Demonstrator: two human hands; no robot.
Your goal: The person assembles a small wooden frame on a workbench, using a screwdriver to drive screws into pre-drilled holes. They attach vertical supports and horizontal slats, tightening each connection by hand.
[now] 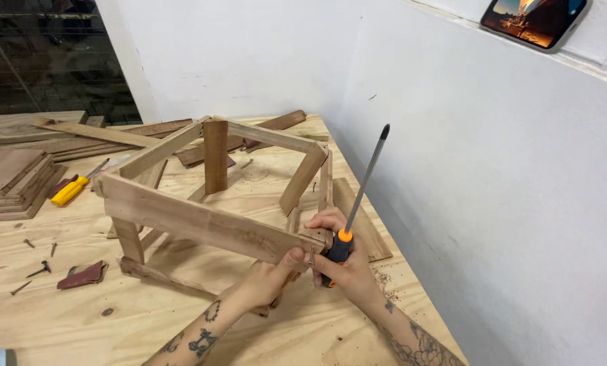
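A crate-like frame of rough wooden slats (pixel 201 220) stands on the plywood workbench (pixel 79 318). My left hand (pixel 269 278) grips the frame's near right corner from below, thumb pressed on the front slat. My right hand (pixel 344 261) is closed around a screwdriver (pixel 357 203) with a black and orange handle. Its long shaft points up and to the right, away from the wood. The fingers of that hand also rest against the same corner of the frame.
A yellow-handled screwdriver (pixel 73 190) lies at the left. Several loose screws (pixel 39 271) and a scrap of sandpaper (pixel 83 276) lie near the front left. Stacked boards (pixel 12 179) and loose slats (pixel 93 132) fill the back left. A white wall (pixel 486 203) runs along the right edge, with a phone (pixel 534 20) on its ledge.
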